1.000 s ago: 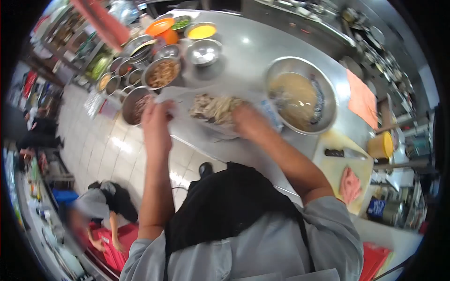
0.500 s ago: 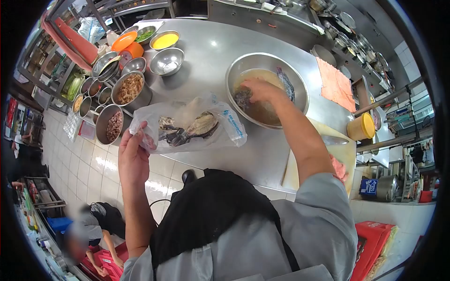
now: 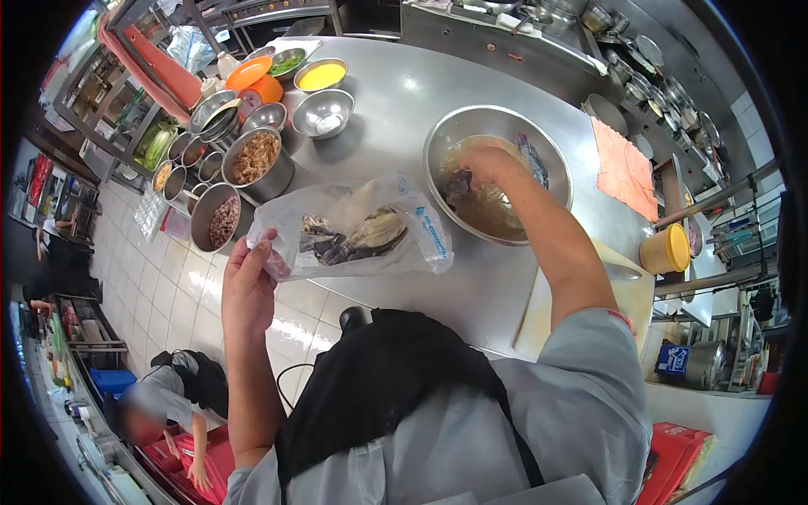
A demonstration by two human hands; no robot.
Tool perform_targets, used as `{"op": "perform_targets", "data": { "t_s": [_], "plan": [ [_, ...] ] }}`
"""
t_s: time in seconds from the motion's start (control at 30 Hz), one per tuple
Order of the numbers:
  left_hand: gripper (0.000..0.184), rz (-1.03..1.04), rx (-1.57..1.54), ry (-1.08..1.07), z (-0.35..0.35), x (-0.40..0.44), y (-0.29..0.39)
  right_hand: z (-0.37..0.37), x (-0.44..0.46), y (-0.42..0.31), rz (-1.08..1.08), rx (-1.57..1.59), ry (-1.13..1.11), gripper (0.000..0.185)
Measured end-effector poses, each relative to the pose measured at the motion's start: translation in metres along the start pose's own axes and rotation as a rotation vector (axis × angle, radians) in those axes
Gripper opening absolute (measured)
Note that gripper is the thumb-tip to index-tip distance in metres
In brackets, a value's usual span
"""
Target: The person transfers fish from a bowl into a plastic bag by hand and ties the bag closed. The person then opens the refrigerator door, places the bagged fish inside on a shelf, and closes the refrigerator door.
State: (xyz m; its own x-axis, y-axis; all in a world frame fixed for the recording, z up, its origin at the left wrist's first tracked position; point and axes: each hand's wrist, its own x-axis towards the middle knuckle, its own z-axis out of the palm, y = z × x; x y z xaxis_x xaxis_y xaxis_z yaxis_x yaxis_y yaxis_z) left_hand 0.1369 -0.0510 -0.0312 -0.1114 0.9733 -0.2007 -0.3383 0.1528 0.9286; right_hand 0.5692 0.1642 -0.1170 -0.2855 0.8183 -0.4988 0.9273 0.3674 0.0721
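My left hand (image 3: 251, 273) pinches the edge of a clear plastic bag (image 3: 433, 231) with blue print, which rests on the steel table. Pieces of dark-skinned fish (image 3: 370, 234) with pale flesh lie in the bag. My right hand (image 3: 488, 166) reaches into a large steel bowl (image 3: 560, 189) of cloudy water, its fingers closed on a dark piece of fish (image 3: 459, 183); the fingertips are partly hidden. Another dark fish piece (image 3: 532, 158) leans against the bowl's right inner wall.
Pots of chopped meat (image 3: 224, 222) and shredded brown food (image 3: 255, 158) stand at the left, near an empty steel bowl (image 3: 323, 114) and a bowl of yellow liquid (image 3: 321, 77). A knife (image 3: 621, 272) lies on a cutting board (image 3: 589, 311). Another person (image 3: 185, 391) bends at lower left.
The view has shifted, so the table things sit slightly right and lower. My right hand has moved a little within the bowl. My left hand keeps its hold on the bag.
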Motion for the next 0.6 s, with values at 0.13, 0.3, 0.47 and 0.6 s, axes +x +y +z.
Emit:
{"op": "perform_targets", "data": {
  "t_s": [0.13, 0.3, 0.47, 0.6],
  "plan": [
    [0.018, -0.121, 0.012, -0.075, -0.029, 0.018, -0.007, 0.004, -0.024, 0.013, -0.021, 0.081, 0.103, 0.038],
    [0.026, 0.285, 0.258, -0.109, -0.007, 0.037, -0.004, -0.009, -0.072, 0.047, 0.028, 0.219, 0.320, 0.026],
    [0.027, 0.142, -0.001, -0.218, 0.015, 0.049, 0.016, -0.024, -0.115, 0.051, 0.083, 0.410, 0.437, 0.027],
    [0.024, 0.055, 0.314, -0.062, -0.004, 0.043, 0.029, -0.021, -0.127, 0.056, 0.105, 0.628, 0.501, 0.027]
  ]
}}
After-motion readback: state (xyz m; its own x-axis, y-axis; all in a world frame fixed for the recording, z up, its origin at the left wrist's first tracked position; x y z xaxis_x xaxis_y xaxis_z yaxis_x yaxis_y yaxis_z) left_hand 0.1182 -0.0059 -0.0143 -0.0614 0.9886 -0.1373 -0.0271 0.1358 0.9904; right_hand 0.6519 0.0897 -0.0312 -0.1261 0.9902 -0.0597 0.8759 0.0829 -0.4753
